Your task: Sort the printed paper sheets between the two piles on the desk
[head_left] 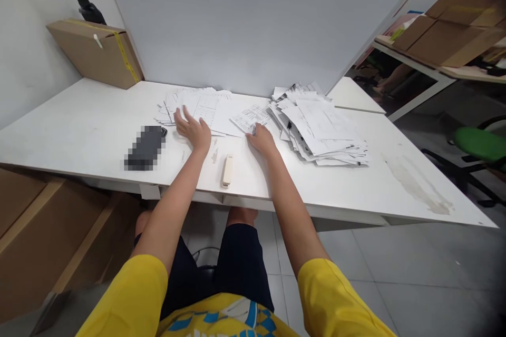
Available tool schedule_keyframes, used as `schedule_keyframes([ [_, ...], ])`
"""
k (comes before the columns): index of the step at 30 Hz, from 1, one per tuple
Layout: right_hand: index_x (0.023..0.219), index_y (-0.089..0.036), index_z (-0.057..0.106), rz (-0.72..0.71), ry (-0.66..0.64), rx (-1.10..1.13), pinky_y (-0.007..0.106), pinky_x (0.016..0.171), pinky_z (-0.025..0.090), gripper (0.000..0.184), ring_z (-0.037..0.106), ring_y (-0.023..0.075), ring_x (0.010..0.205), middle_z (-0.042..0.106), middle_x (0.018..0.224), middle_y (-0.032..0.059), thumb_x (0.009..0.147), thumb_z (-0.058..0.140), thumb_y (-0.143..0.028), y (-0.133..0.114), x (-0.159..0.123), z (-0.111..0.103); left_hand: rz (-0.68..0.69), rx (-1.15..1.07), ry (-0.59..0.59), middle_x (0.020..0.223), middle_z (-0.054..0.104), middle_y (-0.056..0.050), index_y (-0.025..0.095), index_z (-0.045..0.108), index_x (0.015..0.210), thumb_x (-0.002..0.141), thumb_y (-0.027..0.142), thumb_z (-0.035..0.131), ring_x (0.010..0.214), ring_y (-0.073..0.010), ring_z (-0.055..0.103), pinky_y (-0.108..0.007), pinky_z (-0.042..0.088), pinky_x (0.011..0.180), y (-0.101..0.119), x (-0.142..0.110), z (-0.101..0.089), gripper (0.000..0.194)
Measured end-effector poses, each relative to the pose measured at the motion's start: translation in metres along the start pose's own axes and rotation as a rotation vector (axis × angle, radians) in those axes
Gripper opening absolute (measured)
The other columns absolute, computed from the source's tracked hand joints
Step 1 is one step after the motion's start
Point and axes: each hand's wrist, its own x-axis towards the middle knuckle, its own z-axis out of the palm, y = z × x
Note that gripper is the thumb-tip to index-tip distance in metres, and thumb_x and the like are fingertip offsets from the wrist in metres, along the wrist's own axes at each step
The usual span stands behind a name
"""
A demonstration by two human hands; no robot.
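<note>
My left hand (193, 130) is over the near edge of a loose spread of white papers (195, 99), with its fingers apart and nothing gripped. My right hand (261, 139) has its thumb and fingers closed on the near corner of a printed sheet (251, 116), which lies between the spread and a taller pile. That untidy pile of papers (324, 126) stands just to the right of my right hand. A cream stapler (227, 170) rests on the table between my forearms.
A dark, pixelated object (144, 148) lies left of my left hand on the white table (79, 131). One cardboard box (95, 52) stands at the back left. A white partition (253, 21) rises behind the papers. To the right are a green chair (480, 143) and more cardboard (450, 31).
</note>
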Motion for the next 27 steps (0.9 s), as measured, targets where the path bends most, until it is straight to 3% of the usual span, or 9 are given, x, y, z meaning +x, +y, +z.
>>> schedule_keyframes([
  [3, 0.151, -0.003, 0.041, -0.034, 0.011, -0.041, 0.045, 0.118, 0.037, 0.064, 0.045, 0.0341, 0.144, 0.051, 0.152, 0.0244, 0.097, 0.048, -0.034, -0.003, -0.002, -0.003, 0.215, 0.173, -0.243, 0.161, 0.040, -0.020, 0.015, 0.051, 0.142, 0.092, 0.022, 0.054, 0.160, -0.0350, 0.016, -0.060, 0.007, 0.130, 0.005, -0.007, 0.001, 0.051],
  [6, 0.136, -0.011, 0.060, -0.132, -0.044, -0.041, 0.044, 0.114, 0.042, 0.045, 0.053, 0.0320, 0.137, 0.062, 0.141, 0.0197, 0.098, 0.047, -0.032, -0.006, -0.001, -0.006, 0.234, 0.264, -0.374, 0.146, 0.057, -0.020, 0.014, 0.064, 0.124, 0.092, 0.029, 0.055, 0.155, -0.0392, 0.027, -0.065, 0.006, 0.128, 0.001, -0.006, 0.004, 0.036],
  [9, 0.131, -0.020, 0.067, -0.234, -0.136, 0.029, 0.044, 0.119, 0.038, 0.039, 0.047, 0.0288, 0.145, 0.057, 0.151, 0.0132, 0.096, 0.054, -0.031, -0.009, 0.000, -0.006, 0.233, 0.241, -0.369, 0.142, 0.061, -0.020, 0.016, 0.066, 0.117, 0.091, 0.028, 0.057, 0.152, -0.0393, 0.032, -0.066, 0.010, 0.127, -0.005, -0.001, 0.008, 0.031],
  [12, 0.140, -0.024, 0.062, -0.303, -0.231, 0.112, 0.052, 0.128, 0.021, 0.048, 0.032, 0.0274, 0.156, 0.042, 0.164, 0.0087, 0.093, 0.059, -0.026, -0.012, 0.001, -0.004, 0.198, 0.172, -0.361, 0.141, 0.062, -0.020, 0.017, 0.066, 0.117, 0.089, 0.025, 0.059, 0.150, -0.0384, 0.036, -0.064, 0.015, 0.126, -0.008, 0.002, 0.011, 0.030],
  [17, 0.139, -0.028, 0.064, -0.344, -0.334, 0.216, 0.060, 0.129, 0.007, 0.052, 0.021, 0.0253, 0.160, 0.038, 0.166, 0.0042, 0.090, 0.052, -0.015, -0.013, 0.001, -0.002, 0.160, 0.056, -0.389, 0.135, 0.068, -0.014, 0.023, 0.067, 0.119, 0.097, 0.023, 0.045, 0.147, -0.0303, 0.042, -0.056, 0.021, 0.125, -0.006, 0.005, 0.013, 0.031],
  [20, 0.133, -0.030, 0.069, -0.375, -0.325, 0.281, 0.062, 0.128, 0.004, 0.054, 0.024, 0.0244, 0.159, 0.043, 0.164, 0.0025, 0.086, 0.051, -0.011, -0.015, 0.001, 0.000, 0.150, 0.040, -0.459, 0.140, 0.065, -0.016, 0.022, 0.063, 0.130, 0.096, 0.032, 0.053, 0.148, -0.0306, 0.043, -0.054, 0.021, 0.126, -0.005, 0.007, 0.016, 0.037],
  [23, 0.127, -0.029, 0.072, -0.388, -0.286, 0.333, 0.061, 0.128, 0.003, 0.056, 0.027, 0.0236, 0.158, 0.047, 0.161, 0.0022, 0.080, 0.050, -0.009, -0.020, 0.001, 0.005, 0.191, 0.051, -0.511, 0.145, 0.061, -0.018, 0.019, 0.056, 0.141, 0.086, 0.024, 0.063, 0.149, -0.0322, 0.042, -0.053, 0.021, 0.127, -0.007, 0.008, 0.017, 0.056],
  [27, 0.128, -0.027, 0.070, -0.364, -0.186, 0.388, 0.057, 0.129, 0.009, 0.052, 0.032, 0.0226, 0.156, 0.051, 0.158, 0.0029, 0.082, 0.050, -0.015, -0.024, 0.000, 0.006, 0.267, -0.071, -0.568, 0.143, 0.064, -0.012, 0.019, 0.051, 0.149, 0.088, 0.011, 0.048, 0.139, -0.0268, 0.054, -0.046, 0.034, 0.123, -0.009, 0.007, 0.011, 0.062],
])
